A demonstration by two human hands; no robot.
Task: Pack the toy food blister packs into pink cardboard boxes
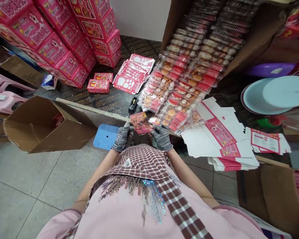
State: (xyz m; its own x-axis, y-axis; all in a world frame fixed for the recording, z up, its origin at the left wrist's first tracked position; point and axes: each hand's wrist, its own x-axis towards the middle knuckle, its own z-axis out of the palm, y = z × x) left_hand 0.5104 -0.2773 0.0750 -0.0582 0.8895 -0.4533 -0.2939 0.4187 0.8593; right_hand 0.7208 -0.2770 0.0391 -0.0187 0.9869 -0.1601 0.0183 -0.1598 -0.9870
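Counter (94,101) beyond the card (141,123), your left hand (121,136) and right hand (162,137) pinch it: positioning, seemingly, needing steadiness next.

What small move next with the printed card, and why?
Probably lift the printed card further over the table: the left hand and right hand hold it at opposite sides, by the table's near edge.

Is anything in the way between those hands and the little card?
Nothing visible: the left hand and right hand hold the card at opposite sides. The black dispenser lies beyond it on the table, not between.
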